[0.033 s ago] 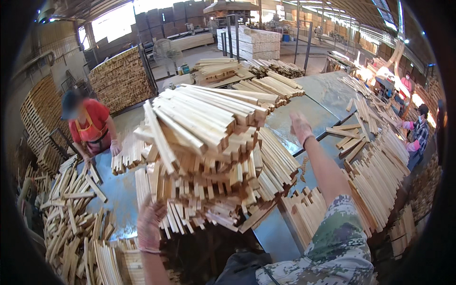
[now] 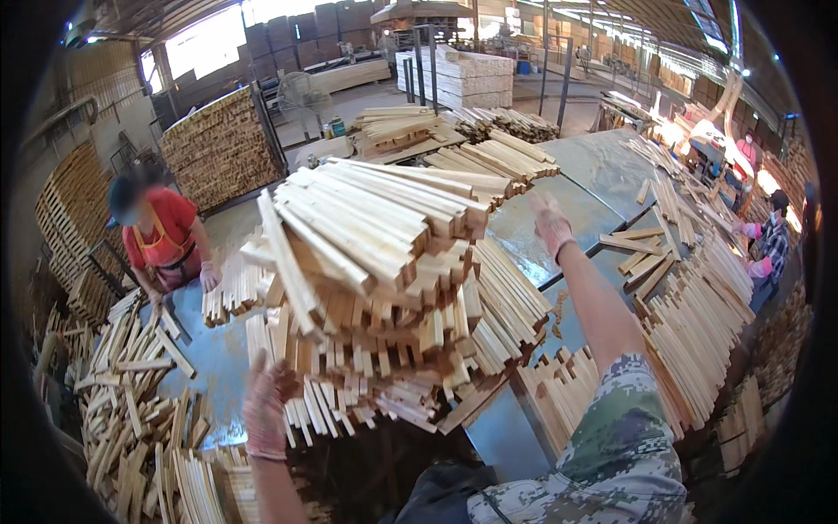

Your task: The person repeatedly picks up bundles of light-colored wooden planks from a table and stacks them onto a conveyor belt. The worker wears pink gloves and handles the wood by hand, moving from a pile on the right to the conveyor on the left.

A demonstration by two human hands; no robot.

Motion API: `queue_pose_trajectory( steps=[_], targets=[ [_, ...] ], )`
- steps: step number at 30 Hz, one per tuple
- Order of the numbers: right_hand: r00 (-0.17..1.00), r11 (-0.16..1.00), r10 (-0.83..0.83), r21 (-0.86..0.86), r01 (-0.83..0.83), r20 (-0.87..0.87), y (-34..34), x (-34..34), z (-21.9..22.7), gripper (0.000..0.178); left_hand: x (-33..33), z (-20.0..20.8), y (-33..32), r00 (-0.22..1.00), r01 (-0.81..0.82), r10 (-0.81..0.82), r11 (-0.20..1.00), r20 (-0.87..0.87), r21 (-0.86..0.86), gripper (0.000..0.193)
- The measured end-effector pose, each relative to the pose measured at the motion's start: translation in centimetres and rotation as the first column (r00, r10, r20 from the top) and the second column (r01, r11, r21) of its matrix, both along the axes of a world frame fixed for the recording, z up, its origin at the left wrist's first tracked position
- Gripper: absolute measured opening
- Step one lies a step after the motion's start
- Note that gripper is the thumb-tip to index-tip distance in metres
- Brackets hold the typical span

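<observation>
A tall, uneven stack of pale wooden strips (image 2: 358, 223) rises in front of me, its layers fanned and lying at different angles. One strip slants down across its left front. My left hand (image 2: 269, 409), in a pinkish glove, is just left of the stack's lower near side, fingers apart and holding nothing. Beyond the stack's right side, my right hand (image 2: 552, 227) reaches out over the metal tabletop (image 2: 519, 229), fingers stretched and nothing in them. A row of strips (image 2: 511, 293) lies between the stack and my right forearm.
On the left a co-worker in a red top (image 2: 170, 229) handles strips beside a loose heap (image 2: 131, 393). Strips in rows (image 2: 698, 323) fill the right side. Another worker (image 2: 772, 240) stands far right. Behind are stacked timber (image 2: 218, 140) and a fan (image 2: 304, 96).
My left hand has shifted slightly left, away from the stack. The fingers of my right hand look more stretched out. The co-worker on the left has moved a little.
</observation>
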State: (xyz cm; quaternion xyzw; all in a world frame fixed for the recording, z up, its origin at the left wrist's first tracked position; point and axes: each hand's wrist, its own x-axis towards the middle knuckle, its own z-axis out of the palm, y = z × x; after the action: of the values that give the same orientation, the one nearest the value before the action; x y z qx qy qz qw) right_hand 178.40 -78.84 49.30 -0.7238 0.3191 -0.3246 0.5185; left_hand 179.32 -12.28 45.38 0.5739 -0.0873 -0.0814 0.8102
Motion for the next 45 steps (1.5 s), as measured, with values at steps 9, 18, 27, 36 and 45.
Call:
queue_pose_trajectory(
  steps=[9, 18, 27, 36, 45],
  targets=[
    [0.906, 0.895, 0.205, -0.303, -0.326, -0.369, -9.2, 11.9, 3.9, 0.066, 16.1, 3.2, -7.5, 0.981, -0.068, 0.116, 0.956, -0.154, 0.286, 0.078],
    [0.736, 0.759, 0.626, 0.416, -0.500, -0.257, -9.4, 12.4, 4.0, 0.043, 19.3, 3.2, -11.7, 0.969, -0.062, 0.097, 0.986, -0.228, 0.157, 0.074],
    [0.718, 0.651, 0.640, -0.303, -0.696, -0.276, -3.5, 10.2, 4.8, 0.091, 18.8, 3.4, -15.3, 0.991, -0.061, 0.070, 0.995, -0.118, 0.077, 0.078],
    [0.720, 0.731, 0.648, -0.066, -0.680, -0.249, -2.7, 9.8, 4.8, 0.098, 19.2, 2.5, -16.0, 0.995, -0.081, 0.085, 0.994, -0.047, 0.077, 0.068],
    [0.694, 0.679, 0.719, 0.248, -0.691, -0.036, 0.1, 8.8, 6.3, 0.117, 21.7, -0.3, -12.8, 0.982, -0.050, 0.063, 0.996, -0.178, 0.078, 0.077]
  ],
)
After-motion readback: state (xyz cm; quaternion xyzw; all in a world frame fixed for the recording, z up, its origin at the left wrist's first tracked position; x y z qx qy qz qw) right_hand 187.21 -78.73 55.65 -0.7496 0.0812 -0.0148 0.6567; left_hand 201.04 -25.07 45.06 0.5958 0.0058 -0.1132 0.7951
